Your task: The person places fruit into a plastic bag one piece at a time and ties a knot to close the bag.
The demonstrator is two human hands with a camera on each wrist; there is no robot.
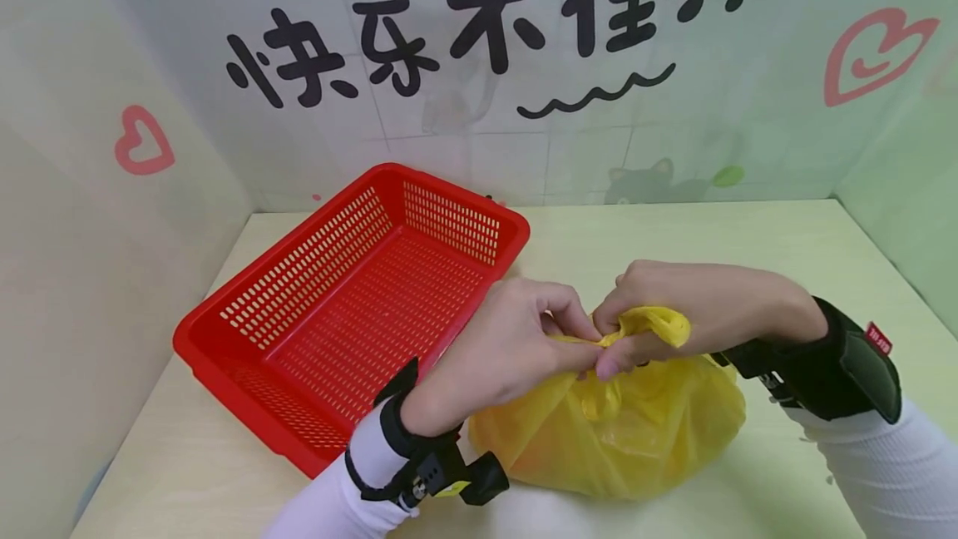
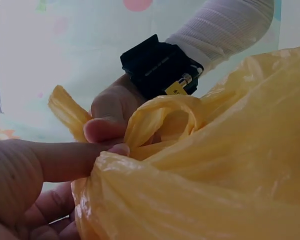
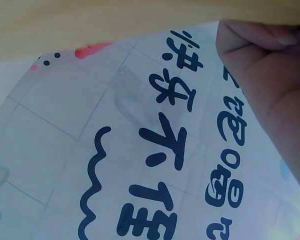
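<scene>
A full yellow plastic bag (image 1: 636, 439) sits on the table, its top gathered between both hands. My left hand (image 1: 524, 339) pinches the bag's neck from the left with thumb and forefinger. From the right, my right hand (image 1: 666, 306) pinches the twisted handle, and a yellow end sticks up over its fingers. In the left wrist view a loop of the bag (image 2: 165, 115) stands up beside the touching fingertips. The right wrist view shows part of my right hand (image 3: 270, 85) under a pale yellow blur. The bag's contents are hidden, apart from a faint orange tint low on its left.
A red plastic basket (image 1: 359, 323) with slotted sides stands to the left of the bag, close to my left forearm. Behind the table (image 1: 786, 248) hangs a printed backdrop (image 1: 464, 106) with black lettering, and pale side walls enclose the left and right.
</scene>
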